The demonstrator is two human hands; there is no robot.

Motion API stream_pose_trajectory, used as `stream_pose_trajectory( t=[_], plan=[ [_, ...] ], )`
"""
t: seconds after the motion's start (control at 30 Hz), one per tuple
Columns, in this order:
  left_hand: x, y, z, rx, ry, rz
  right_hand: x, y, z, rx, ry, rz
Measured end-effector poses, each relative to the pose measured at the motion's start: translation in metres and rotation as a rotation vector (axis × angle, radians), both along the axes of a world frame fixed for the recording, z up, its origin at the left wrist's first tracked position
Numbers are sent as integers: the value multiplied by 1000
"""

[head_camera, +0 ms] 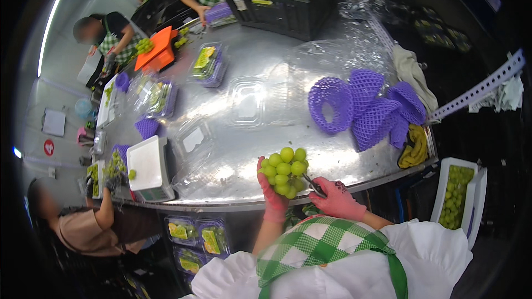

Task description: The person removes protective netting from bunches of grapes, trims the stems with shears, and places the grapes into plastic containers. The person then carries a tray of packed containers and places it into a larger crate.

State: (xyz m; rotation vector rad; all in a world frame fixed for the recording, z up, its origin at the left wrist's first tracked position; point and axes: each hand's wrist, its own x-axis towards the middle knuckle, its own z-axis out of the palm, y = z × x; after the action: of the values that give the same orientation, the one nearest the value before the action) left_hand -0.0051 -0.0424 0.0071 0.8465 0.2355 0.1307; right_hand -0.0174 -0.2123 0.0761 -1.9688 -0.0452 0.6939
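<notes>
A bunch of green grapes [284,170] rests in my left hand [272,195], which wears a pink glove, above the near edge of the metal table [257,141]. My right hand [336,200], also in a pink glove, grips small dark-handled snips [316,187]; their blades reach the right side of the bunch. Purple foam mesh sleeves [374,112] lie in a pile to the right. A clear plastic clamshell [247,101] lies beyond the grapes, and another [193,145] is at the left, beside a white scale [147,166].
A black crate [270,14] holding packed grapes stands at the far side. Packed boxes [209,64] and an orange scale [158,50] are at the left. Several co-workers stand around the table. A white foam box of grapes [440,199] is at the right.
</notes>
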Motion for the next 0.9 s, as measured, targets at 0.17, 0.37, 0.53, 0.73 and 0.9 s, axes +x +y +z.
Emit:
stream_pose_trajectory(
  t=[0.17,0.37,0.53,0.73,0.9],
  plan=[
    [7,-11,-17,-80,-45,-172,-12,-18,-8,-40,-6,-227],
    [12,-1,-28,1311,-158,-250,-4,-55,-47,-318,-276,-272],
    [2,-5,4,772,55,-292,23,-62,-93,-760,-433,28],
    [0,-1,26,299,65,-257,45,-49,-122,-937,-540,134],
    [7,14,21,269,58,-174,53,-47,-116,-852,-671,79]
  ],
)
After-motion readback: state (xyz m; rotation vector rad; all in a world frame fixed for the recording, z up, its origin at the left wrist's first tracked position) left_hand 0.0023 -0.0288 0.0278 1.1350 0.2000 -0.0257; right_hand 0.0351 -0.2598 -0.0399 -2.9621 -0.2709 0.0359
